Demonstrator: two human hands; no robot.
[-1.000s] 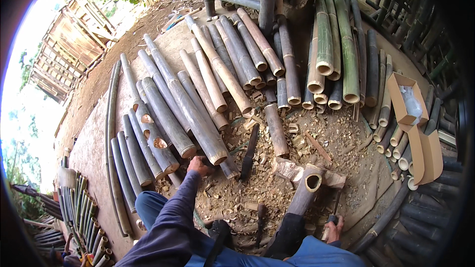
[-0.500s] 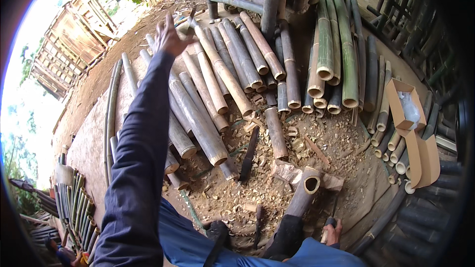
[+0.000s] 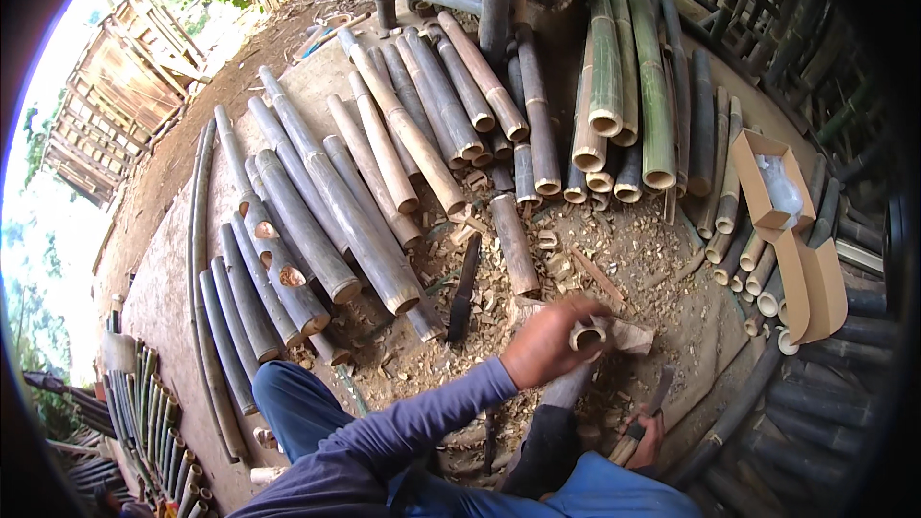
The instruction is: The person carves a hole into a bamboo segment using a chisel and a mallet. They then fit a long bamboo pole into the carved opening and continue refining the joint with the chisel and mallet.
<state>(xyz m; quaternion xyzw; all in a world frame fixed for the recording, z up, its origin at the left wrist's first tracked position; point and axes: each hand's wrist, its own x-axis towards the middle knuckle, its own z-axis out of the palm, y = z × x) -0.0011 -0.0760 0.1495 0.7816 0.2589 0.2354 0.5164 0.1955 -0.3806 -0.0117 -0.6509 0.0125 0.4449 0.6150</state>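
Observation:
My left hand point(image 3: 549, 343) reaches across my body and wraps round the upper end of a short bamboo tube point(image 3: 572, 386). The hand is slightly blurred, and the tube's open end shows beside it. That tube leans between my legs, its lower part beside a dark-covered leg or foot point(image 3: 543, 446). Low on the right, my right hand point(image 3: 650, 436) is closed on the handle of a machete point(image 3: 660, 390), its blade pointing up and away from me. Just beyond the left hand, a pale wood block point(image 3: 633, 337) lies on the ground.
Wood chips point(image 3: 499, 326) cover the ground. A dark blade-like piece point(image 3: 464, 288) and a short bamboo length point(image 3: 516, 247) lie ahead. Rows of bamboo poles point(image 3: 365, 221) spread at left and far side. An open cardboard box point(image 3: 767, 216) sits on bamboo at right.
My left arm has swung down from the far left, and its hand now grips the bamboo tube. The machete blade in my right hand shows more clearly. The view has shifted slightly.

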